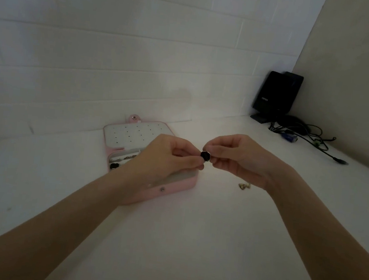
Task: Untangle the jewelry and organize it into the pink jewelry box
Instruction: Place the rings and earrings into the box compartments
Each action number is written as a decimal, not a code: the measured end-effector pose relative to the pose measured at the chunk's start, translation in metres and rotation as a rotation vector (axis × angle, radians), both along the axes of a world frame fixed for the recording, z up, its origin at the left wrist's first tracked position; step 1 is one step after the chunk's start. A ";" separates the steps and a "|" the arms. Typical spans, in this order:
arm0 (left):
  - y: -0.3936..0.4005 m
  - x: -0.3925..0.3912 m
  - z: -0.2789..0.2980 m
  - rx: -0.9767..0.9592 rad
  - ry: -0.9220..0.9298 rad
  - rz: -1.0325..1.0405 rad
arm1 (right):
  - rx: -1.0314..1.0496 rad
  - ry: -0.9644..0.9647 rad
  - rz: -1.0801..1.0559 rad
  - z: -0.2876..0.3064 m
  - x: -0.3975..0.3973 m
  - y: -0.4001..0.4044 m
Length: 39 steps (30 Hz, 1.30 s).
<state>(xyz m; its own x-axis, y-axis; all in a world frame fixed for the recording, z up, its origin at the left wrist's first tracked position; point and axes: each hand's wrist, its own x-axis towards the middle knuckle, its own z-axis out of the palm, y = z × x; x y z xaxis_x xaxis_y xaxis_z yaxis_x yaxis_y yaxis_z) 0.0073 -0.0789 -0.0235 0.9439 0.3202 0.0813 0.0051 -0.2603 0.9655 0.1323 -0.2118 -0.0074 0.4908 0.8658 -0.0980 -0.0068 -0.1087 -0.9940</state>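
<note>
Black earring [205, 156] sits pinched between both hands' fingers [196, 162], apparently being separated, next needing placement behind them in the pink jewelry box [173, 185].

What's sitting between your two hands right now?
In the head view, a small dark jewelry piece sits between the left hand and right hand; both pinch it above the table, just right of the pink jewelry box.

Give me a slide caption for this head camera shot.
Both hands pinch a small dark jewelry piece above the open pink jewelry box.
</note>
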 end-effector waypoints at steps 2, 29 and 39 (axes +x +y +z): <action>0.005 -0.007 0.002 -0.075 -0.003 0.035 | 0.019 0.019 0.005 0.001 -0.004 0.009; 0.113 -0.078 -0.027 0.704 0.030 0.237 | -0.332 -0.489 0.064 -0.008 -0.068 0.119; 0.111 -0.076 -0.027 0.711 0.131 0.255 | -0.435 -0.583 0.053 -0.014 -0.072 0.131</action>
